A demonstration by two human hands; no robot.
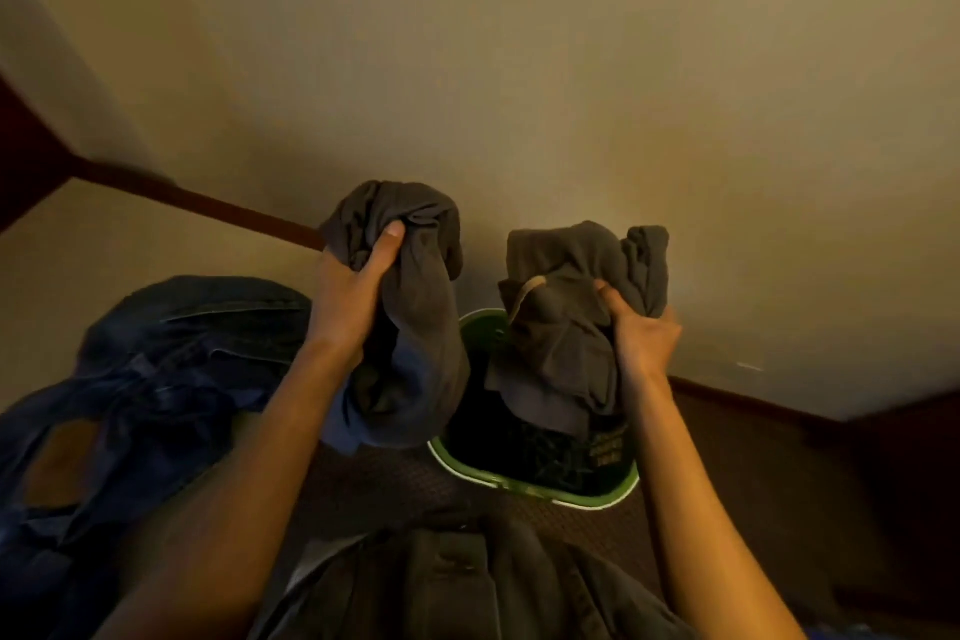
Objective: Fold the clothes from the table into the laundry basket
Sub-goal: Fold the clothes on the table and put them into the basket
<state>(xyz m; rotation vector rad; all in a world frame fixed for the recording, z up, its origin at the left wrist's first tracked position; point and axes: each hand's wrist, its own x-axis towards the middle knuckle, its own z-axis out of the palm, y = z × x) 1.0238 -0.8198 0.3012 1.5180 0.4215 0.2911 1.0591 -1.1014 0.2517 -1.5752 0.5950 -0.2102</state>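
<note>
Hands: left hand [349, 294] and right hand [641, 335] each clench a bunch of grey garment [426, 327], held over green laundry basket [519, 481]. Risk: bunched cloth folds crooked, or hanging end snags rim.

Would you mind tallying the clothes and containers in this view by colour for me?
Grey garment bunched in the left hand and right hand: 1
Blue denim garment, lying at left: 1
Green laundry basket with a pale rim, below the hands: 1
Total: 3
</note>
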